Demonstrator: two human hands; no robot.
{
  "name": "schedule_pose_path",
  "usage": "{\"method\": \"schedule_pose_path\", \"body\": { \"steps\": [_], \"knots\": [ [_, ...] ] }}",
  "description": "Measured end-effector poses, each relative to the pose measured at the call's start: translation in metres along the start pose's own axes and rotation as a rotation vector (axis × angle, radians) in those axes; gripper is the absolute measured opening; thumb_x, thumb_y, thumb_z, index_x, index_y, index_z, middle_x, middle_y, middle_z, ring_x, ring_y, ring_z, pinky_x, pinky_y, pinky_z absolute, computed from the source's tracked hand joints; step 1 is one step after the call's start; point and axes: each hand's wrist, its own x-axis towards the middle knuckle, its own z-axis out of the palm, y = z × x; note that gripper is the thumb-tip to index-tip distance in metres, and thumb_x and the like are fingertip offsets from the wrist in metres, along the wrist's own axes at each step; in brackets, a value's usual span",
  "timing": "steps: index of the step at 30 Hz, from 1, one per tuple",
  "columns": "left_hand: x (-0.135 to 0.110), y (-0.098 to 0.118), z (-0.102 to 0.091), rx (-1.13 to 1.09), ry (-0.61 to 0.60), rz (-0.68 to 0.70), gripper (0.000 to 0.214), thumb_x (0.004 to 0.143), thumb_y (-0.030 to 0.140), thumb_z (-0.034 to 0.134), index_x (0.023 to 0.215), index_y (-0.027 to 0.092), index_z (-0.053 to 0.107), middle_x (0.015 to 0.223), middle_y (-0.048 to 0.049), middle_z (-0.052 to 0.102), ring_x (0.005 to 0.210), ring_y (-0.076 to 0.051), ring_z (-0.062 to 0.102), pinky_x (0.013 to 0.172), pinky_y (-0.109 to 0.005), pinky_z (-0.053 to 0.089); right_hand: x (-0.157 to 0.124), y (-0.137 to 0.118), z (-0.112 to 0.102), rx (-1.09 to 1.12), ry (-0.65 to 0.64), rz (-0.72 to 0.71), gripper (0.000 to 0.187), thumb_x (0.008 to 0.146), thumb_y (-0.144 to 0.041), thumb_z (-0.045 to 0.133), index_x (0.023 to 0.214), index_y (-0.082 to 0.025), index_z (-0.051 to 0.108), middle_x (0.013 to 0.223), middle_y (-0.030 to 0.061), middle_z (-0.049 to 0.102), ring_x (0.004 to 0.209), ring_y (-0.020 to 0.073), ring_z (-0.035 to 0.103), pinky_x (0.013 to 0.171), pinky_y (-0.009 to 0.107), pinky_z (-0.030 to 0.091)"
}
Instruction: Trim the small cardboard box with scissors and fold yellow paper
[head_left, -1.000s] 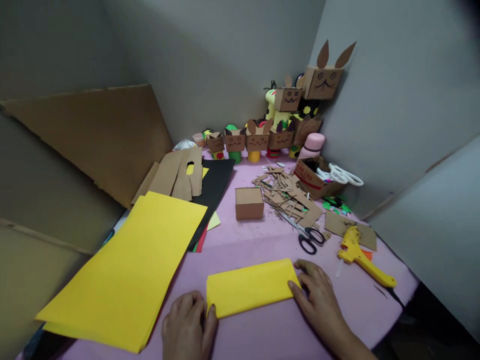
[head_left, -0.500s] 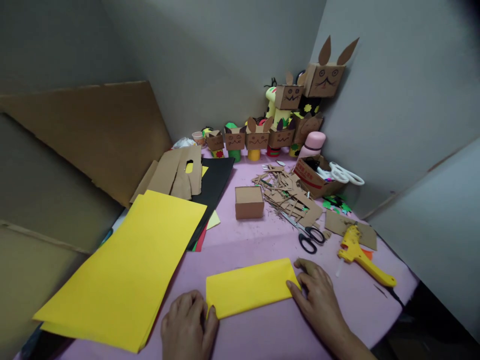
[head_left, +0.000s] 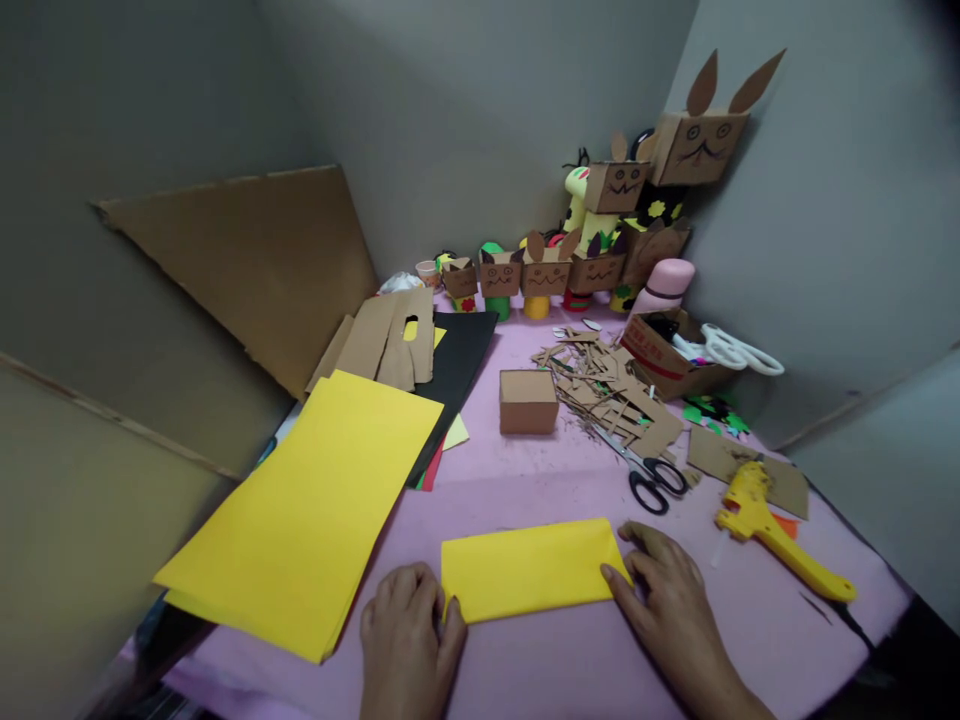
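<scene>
A folded strip of yellow paper (head_left: 532, 570) lies flat on the pink-covered table in front of me. My left hand (head_left: 411, 625) is at its lower left corner, thumb on the paper's edge and fingers curled beside it. At the opposite end, my right hand (head_left: 664, 590) grips the short edge, with its thumb on top and its fingers bent around the far corner. Beyond the strip stands a small closed cardboard box (head_left: 529, 402). Larger yellow sheets (head_left: 307, 520) are stacked to the left of my left hand.
Black-handled scissors (head_left: 649, 480) and a yellow glue gun (head_left: 780, 540) lie to the right. Cardboard scraps (head_left: 607, 385) are heaped behind them, beside a box (head_left: 667, 355) holding white-handled scissors. Cardboard animal figures (head_left: 547, 275) line the back wall. Cardboard pieces (head_left: 375, 335) and black paper lie back left.
My view has turned slightly left, so everything sits further right in the picture. Both hands keep their places at the ends of the folded yellow paper.
</scene>
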Motion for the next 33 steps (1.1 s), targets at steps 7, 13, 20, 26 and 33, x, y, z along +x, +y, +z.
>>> {"method": "schedule_pose_path", "body": {
  "steps": [7, 13, 20, 26, 33],
  "knots": [
    [0.001, 0.003, -0.002, -0.025, 0.015, 0.008, 0.013, 0.082, 0.025, 0.048, 0.082, 0.02, 0.06, 0.086, -0.0059, 0.06, 0.086, -0.025, 0.053, 0.072, -0.037, 0.038, -0.002, 0.001, -0.001, 0.009, -0.001, -0.009, 0.023, 0.086, -0.034, 0.05, 0.068, -0.021, 0.057, 0.112, 0.013, 0.06, 0.104, 0.0303, 0.054, 0.086, 0.048, 0.043],
    [0.0, 0.009, -0.007, -0.029, 0.023, 0.009, 0.012, 0.081, 0.02, 0.047, 0.08, 0.019, 0.059, 0.084, -0.0063, 0.059, 0.084, -0.025, 0.052, 0.071, -0.037, 0.038, -0.003, 0.002, -0.002, 0.028, -0.019, -0.003, 0.021, 0.086, -0.034, 0.048, 0.074, -0.02, 0.059, 0.113, 0.0144, 0.058, 0.107, 0.0311, 0.053, 0.088, 0.05, 0.042],
    [-0.002, 0.011, -0.009, -0.061, -0.005, 0.001, 0.015, 0.085, 0.022, 0.043, 0.085, 0.018, 0.057, 0.09, -0.0079, 0.06, 0.087, -0.024, 0.051, 0.073, -0.038, 0.038, -0.004, 0.003, -0.004, 0.055, -0.041, -0.001, 0.023, 0.087, -0.035, 0.047, 0.072, -0.021, 0.058, 0.113, 0.0131, 0.058, 0.106, 0.0307, 0.053, 0.087, 0.05, 0.041],
    [-0.003, 0.013, -0.009, -0.077, -0.03, -0.018, 0.016, 0.086, 0.022, 0.042, 0.083, 0.019, 0.057, 0.091, -0.0085, 0.059, 0.089, -0.025, 0.051, 0.073, -0.039, 0.038, -0.005, 0.006, -0.006, 0.048, -0.073, -0.007, 0.025, 0.088, -0.037, 0.045, 0.072, -0.021, 0.056, 0.114, 0.014, 0.056, 0.106, 0.0306, 0.051, 0.089, 0.049, 0.04],
    [-0.006, 0.014, -0.01, -0.146, -0.026, -0.018, 0.015, 0.086, 0.021, 0.044, 0.079, 0.019, 0.057, 0.092, -0.0077, 0.059, 0.09, -0.024, 0.051, 0.075, -0.038, 0.037, -0.006, 0.006, -0.009, 0.039, -0.087, 0.007, 0.029, 0.088, -0.04, 0.044, 0.071, -0.021, 0.057, 0.115, 0.0147, 0.056, 0.106, 0.0317, 0.051, 0.088, 0.05, 0.039]
  ]
}}
